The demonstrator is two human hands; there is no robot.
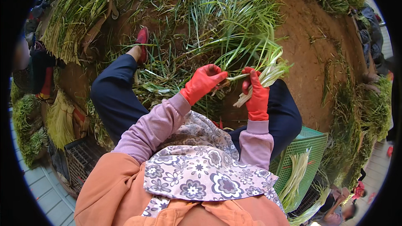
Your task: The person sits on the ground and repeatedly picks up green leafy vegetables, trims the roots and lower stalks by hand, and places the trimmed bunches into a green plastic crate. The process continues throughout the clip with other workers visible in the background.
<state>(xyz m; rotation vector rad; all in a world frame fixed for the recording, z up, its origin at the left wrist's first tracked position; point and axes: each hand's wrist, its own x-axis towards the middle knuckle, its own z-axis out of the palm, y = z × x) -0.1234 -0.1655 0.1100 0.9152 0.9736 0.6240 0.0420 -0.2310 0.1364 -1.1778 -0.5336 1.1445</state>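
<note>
Both my hands wear red rubber gloves and meet in front of my lap. My right hand [258, 95] is closed around a bunch of long green stalks [271, 69] with pale cut-looking ends pointing down and leafy tops spreading up and left. My left hand [204, 83] pinches the end of a single pale stalk [237, 77] between thumb and fingers; the stalk reaches across to the right hand. Beyond the hands lies a loose heap of long green leaves [232, 12] on the brown ground. A floral apron [201, 175] covers my lap.
At my right stands a green plastic crate [318, 150] with pale stalks [295, 172] against it. A dark crate [73, 163] and a tied pale bundle [59, 122] are at left. Stalk piles [84, 15] lie at upper left. Other people [339, 207] sit at the lower right.
</note>
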